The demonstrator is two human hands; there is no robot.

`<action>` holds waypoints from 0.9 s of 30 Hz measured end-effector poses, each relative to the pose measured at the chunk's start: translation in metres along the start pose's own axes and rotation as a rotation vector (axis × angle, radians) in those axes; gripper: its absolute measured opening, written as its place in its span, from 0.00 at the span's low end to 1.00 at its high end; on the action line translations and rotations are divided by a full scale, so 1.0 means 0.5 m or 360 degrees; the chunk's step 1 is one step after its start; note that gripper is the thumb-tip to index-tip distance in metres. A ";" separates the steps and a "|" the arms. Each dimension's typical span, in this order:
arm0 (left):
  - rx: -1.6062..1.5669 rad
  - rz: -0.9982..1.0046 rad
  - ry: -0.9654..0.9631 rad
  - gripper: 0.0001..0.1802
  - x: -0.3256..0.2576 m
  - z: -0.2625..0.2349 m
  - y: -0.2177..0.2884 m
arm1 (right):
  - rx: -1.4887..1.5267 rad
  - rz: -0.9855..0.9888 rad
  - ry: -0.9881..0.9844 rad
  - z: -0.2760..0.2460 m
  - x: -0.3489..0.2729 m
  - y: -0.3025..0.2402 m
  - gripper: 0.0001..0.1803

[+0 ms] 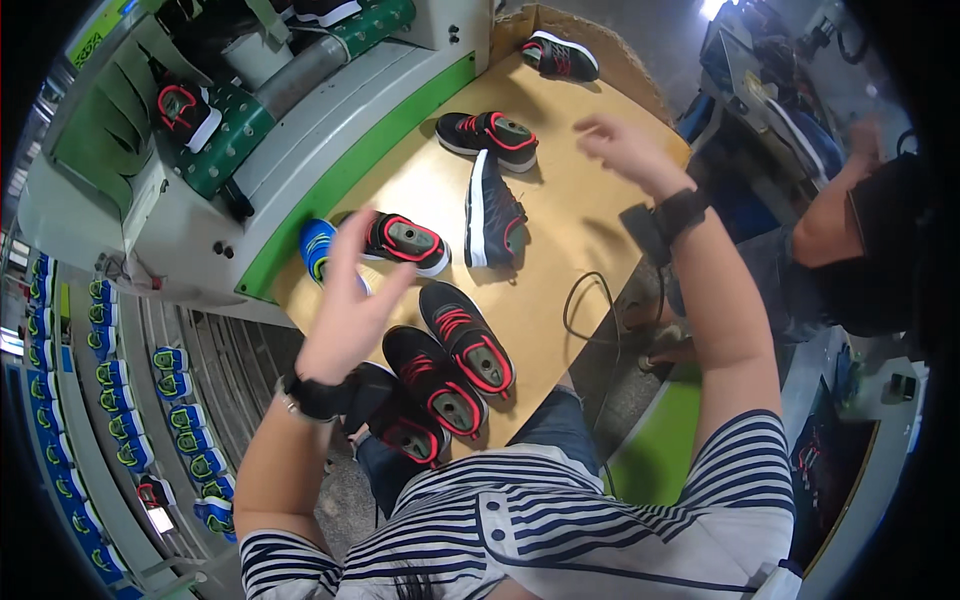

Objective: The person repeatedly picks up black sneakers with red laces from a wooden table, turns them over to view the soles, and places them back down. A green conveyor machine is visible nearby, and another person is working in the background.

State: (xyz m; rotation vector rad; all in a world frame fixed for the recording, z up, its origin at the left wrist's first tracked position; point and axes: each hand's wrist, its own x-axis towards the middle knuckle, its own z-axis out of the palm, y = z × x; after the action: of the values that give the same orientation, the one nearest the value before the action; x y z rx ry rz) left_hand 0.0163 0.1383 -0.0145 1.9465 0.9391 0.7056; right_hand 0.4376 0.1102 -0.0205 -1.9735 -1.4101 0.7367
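Observation:
My left hand (352, 312) is held above the left part of the table with thumb and fingers spread, holding nothing. Close to its fingertips are a black shoe with red collar trim (412, 238) and a blue shoe (318, 245), which the hand partly hides. Over the right side of the tabletop my right hand (630, 157) is raised, its fingers stretched and no item in them. Between the hands a dark shoe (488, 225) lies on its side, white sole facing left. Another black and red shoe (490, 137) stands just beyond it.
Several black and red shoes (465, 335) sit at the wooden table's (590, 225) near edge; one more (560, 58) is at its far end. A machine with a green roller (290, 85) borders the left. Racks of blue shoes (120, 420) stand lower left. A co-worker (835, 240) is at right.

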 end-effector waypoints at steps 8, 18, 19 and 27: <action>0.0952 0.0039 -0.0491 0.58 0.136 0.260 0.011 | -0.0141 0.0059 -0.0638 0.136 -0.226 0.012 0.28; 0.0251 -0.0525 -0.0240 0.73 0.184 0.271 -0.041 | 0.0276 0.0177 -0.0106 0.127 -0.243 0.076 0.33; -0.0008 -0.0683 -0.0234 0.70 0.176 0.265 -0.045 | 0.0423 0.0072 -0.0009 0.150 -0.228 0.079 0.35; -0.1086 -0.0777 -0.0262 0.33 0.042 0.031 0.052 | 0.0471 -0.0370 -0.0040 0.365 -0.191 -0.026 0.46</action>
State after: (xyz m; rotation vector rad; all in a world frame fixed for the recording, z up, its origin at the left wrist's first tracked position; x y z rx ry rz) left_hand 0.0487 0.1389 0.0028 1.1019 0.8746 0.4802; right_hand 0.2695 0.0497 -0.1237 -1.5511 -1.4239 0.8122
